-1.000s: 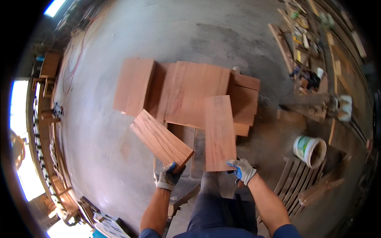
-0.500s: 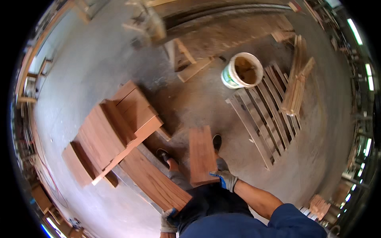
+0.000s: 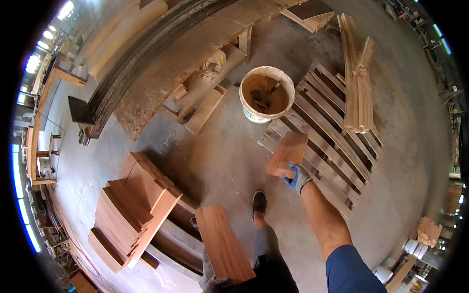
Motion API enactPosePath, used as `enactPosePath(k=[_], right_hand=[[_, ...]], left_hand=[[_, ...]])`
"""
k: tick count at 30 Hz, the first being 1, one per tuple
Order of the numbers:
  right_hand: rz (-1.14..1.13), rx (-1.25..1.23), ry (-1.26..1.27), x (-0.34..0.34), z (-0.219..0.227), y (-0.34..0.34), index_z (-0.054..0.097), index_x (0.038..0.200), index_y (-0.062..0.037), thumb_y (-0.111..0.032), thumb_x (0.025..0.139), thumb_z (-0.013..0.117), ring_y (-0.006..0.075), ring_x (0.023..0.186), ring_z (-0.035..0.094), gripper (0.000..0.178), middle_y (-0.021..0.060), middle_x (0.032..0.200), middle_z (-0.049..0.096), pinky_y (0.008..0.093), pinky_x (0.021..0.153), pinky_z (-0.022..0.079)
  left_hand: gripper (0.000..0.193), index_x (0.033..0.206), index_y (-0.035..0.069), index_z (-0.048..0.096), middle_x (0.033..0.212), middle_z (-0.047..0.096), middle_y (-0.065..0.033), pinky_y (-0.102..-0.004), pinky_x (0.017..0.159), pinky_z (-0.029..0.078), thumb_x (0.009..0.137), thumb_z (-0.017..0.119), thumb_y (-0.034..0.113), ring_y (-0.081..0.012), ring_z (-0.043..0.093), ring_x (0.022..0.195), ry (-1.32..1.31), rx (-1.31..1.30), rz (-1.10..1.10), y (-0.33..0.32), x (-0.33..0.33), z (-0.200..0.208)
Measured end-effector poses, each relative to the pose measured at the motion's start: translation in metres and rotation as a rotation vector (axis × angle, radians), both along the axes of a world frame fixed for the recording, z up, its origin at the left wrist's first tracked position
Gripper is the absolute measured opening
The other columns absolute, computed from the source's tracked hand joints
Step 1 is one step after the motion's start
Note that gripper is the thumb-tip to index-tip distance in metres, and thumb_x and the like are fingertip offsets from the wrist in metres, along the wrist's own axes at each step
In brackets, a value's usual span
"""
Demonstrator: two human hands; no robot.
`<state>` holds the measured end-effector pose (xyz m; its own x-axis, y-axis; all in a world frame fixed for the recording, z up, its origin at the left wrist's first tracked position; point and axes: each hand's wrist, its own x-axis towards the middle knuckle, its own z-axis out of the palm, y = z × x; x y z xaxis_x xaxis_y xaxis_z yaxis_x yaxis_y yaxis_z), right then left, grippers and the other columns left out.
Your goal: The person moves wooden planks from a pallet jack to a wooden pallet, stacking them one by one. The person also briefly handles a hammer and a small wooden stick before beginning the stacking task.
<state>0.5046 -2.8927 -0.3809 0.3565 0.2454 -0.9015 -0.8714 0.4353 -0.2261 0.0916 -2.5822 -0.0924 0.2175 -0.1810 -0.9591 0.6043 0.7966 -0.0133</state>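
My right hand (image 3: 299, 179), in a grey and blue work glove, is stretched forward and closed on the near end of a short reddish wooden board (image 3: 288, 152). That board is over the near-left edge of a slatted wooden pallet (image 3: 337, 141); whether it touches the slats I cannot tell. Low in the picture, my gloved left hand (image 3: 214, 284) grips the lower end of a longer reddish plank (image 3: 222, 241), which slants up in front of my legs. Most of the left fingers are hidden. To the left is a stack of similar boards (image 3: 124, 210).
A white bucket (image 3: 249, 115) with brown contents stands beside the pallet's far-left corner. A bundle of wood strips (image 3: 354, 83) lies along the pallet's right side. Beyond is a long low bench (image 3: 161, 80) with offcuts. My shoe (image 3: 260, 202) is on the concrete floor.
My right hand has carried the short board forward and right, from before my legs to over the pallet. The longer plank has come away from beside the stack toward my legs. My view has shifted.
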Motion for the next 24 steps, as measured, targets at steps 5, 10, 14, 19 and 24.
enactPosePath(k=[5,10,14,19,24], right_hand=[[0.065,-0.258,-0.056,0.041,0.022,0.020,0.062,0.100,-0.0131,-0.039,0.089,0.065,0.0205,0.072,0.058,0.028,0.0070,0.082,0.061,0.0325,0.059,0.051],[0.457,-0.263,-0.098,-0.102,-0.007,0.042,0.066,0.089,-0.0117,-0.033,0.085,0.068,0.0177,0.067,0.060,0.022,0.0036,0.077,0.063,0.0333,0.060,0.051],[0.479,-0.039,-0.123,-0.210,0.066,0.078,0.067,0.100,-0.0091,-0.034,0.091,0.066,0.0199,0.078,0.065,0.027,0.0075,0.089,0.068,0.0356,0.067,0.054],[0.436,-0.048,-0.376,-0.298,0.078,0.073,0.042,0.140,-0.0123,-0.035,0.098,0.058,0.0227,0.104,0.062,0.051,0.0115,0.125,0.057,0.0403,0.076,0.057],[0.116,-0.076,0.124,-0.241,0.162,0.069,0.048,0.133,0.0040,-0.050,0.085,0.072,0.0272,0.092,0.070,0.076,0.0138,0.114,0.066,0.0399,0.067,0.060]], left_hand=[[0.071,0.139,0.003,0.038,0.124,0.059,-0.0156,-0.0454,0.092,0.053,0.078,0.074,0.014,-0.0319,0.064,0.103,-0.032,0.079,-0.141,-0.008,0.042,-0.020],[0.068,0.136,0.003,0.039,0.122,0.060,-0.0156,-0.0432,0.090,0.054,0.078,0.075,0.012,-0.0309,0.064,0.102,-0.098,0.129,-0.237,0.005,0.055,-0.026],[0.053,0.123,-0.006,0.054,0.108,0.066,-0.0167,-0.0393,0.082,0.059,0.076,0.076,0.004,-0.0298,0.068,0.093,-0.151,0.123,-0.215,0.013,0.061,-0.058],[0.053,0.127,-0.005,0.051,0.107,0.068,-0.0158,-0.0357,0.076,0.058,0.079,0.073,-0.002,-0.0265,0.068,0.093,-0.073,-0.050,-0.300,0.009,0.129,-0.069],[0.058,0.140,-0.002,0.041,0.110,0.066,-0.0161,-0.0365,0.083,0.056,0.090,0.068,0.009,-0.0265,0.067,0.097,-0.437,-0.006,-0.651,-0.030,0.159,-0.137]])
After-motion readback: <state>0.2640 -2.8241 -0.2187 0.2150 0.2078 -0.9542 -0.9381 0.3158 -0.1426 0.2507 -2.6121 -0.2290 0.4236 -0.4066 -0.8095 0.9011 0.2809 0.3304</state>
